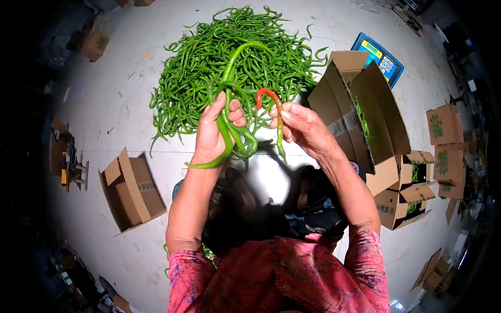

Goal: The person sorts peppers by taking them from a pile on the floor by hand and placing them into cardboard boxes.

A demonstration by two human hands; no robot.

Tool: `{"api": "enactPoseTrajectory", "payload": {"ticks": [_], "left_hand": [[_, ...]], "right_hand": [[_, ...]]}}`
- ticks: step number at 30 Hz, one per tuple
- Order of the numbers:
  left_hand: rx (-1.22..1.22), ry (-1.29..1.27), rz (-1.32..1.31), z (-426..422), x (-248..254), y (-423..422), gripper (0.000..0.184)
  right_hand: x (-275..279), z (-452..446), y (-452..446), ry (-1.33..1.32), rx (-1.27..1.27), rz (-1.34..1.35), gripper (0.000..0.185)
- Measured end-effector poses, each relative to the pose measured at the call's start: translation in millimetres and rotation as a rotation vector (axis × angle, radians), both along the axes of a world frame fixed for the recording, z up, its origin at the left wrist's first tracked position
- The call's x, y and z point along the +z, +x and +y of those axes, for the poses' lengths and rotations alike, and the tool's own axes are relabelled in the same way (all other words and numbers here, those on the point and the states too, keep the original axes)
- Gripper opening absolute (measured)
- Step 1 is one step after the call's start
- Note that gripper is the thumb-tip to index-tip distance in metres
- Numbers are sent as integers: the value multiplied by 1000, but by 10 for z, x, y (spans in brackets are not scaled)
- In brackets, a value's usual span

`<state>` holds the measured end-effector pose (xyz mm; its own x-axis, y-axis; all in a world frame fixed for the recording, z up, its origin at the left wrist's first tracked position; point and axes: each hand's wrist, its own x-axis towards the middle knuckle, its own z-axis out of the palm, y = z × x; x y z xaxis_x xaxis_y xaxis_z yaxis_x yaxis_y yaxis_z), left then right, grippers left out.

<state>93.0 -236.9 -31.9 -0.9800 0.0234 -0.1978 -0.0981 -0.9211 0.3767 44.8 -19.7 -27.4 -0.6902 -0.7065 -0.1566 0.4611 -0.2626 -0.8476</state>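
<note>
My left hand is closed around several long green chili peppers, whose curved ends stick out above and below the fist. In my right hand a single chili pepper is pinched between thumb and fingers. Its hooked upper end is red, its middle brownish, and its lower tip green. Both hands are raised in front of my body, a short way apart. Beyond them a large heap of green chili peppers lies on the floor.
An open cardboard box with green peppers inside stands at right, before a blue digital scale. Smaller boxes with peppers sit below it. Another open box is at left. Closed cartons are stacked far right.
</note>
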Motion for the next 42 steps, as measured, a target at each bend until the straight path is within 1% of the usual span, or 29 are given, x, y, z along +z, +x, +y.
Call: {"api": "enactPoseTrajectory", "payload": {"ticks": [2, 4, 7, 8, 11, 12, 15, 19, 21, 22, 24, 25, 26, 27, 28, 29, 30, 31, 33, 34, 35, 37, 38, 41, 42], "left_hand": [[-15, 28, 18, -21, -44, -4, 10], [-50, 46, 42, -13, -6, 1, 12], [-110, 78, 70, -25, -34, -12, 15], [-128, 86, 78, -23, -36, -17, 17], [-99, 38, 48, 44, 23, -1, 30], [-116, 63, 74, 46, -6, -8, 30], [-165, 95, 113, 49, -31, -31, 29], [-154, 43, 78, 106, -27, -11, 26], [-158, 23, 66, 122, -16, 2, 24], [-159, 11, 65, 119, -37, 2, 24], [-156, -27, 57, 136, -24, 18, 25], [-154, -47, 54, 150, -14, 24, 26], [-160, -84, 75, 168, -7, 34, 30], [-174, -81, 59, 185, 12, 44, 26], [-191, -77, 41, 202, 42, 53, 23], [-211, -76, 25, 226, 64, 61, 21], [-227, -86, 14, 252, 75, 73, 22], [-247, -111, 32, 274, 76, 89, 26], [-285, -158, 68, 307, 68, 115, 39], [-304, -168, 66, 321, 89, 119, 41], [-301, -172, 55, 335, 96, 126, 41], [-290, -176, 32, 362, 91, 141, 42], [-282, -137, 23, 370, 84, 142, 41], [-258, -118, 73, 358, -8, 113, 41], [-235, -136, 48, 352, -18, 105, 38]], "right_hand": [[37, 21, 2, 9, -16, -15, 27], [66, 45, -8, -2, -38, -30, 28], [34, 148, -87, -13, -99, 37, 28], [38, 197, -130, -10, -151, 73, 27], [76, 393, -225, 11, -313, 78, 27], [121, 483, -250, 50, -354, 55, 27], [248, 786, -306, 130, -533, 134, 29], [316, 1364, -450, 255, -763, 204, 31], [148, 1775, -585, 444, -786, 239, 38], [56, 1858, -604, 574, -842, 302, 39], [-50, 1897, -614, 831, -945, 427, 43], [-83, 1847, -564, 935, -997, 518, 49], [-105, 1795, -530, 912, -934, 604, 48], [-130, 1737, -486, 889, -871, 686, 46], [91, 1504, -352, 822, -743, 552, 39], [160, 1333, -289, 772, -658, 526, 30], [184, 1146, -211, 740, -637, 609, 25], [237, 973, -145, 746, -566, 697, 23], [320, 682, -41, 649, -414, 615, 23], [363, 562, -13, 623, -373, 586, 23], [385, 463, 5, 597, -330, 556, 24], [335, 333, -11, 579, -252, 640, 24], [290, 278, -8, 569, -225, 654, 23], [136, 142, 27, 450, -69, 490, 25], [193, 99, 75, 490, -7, 424, 28]]}}
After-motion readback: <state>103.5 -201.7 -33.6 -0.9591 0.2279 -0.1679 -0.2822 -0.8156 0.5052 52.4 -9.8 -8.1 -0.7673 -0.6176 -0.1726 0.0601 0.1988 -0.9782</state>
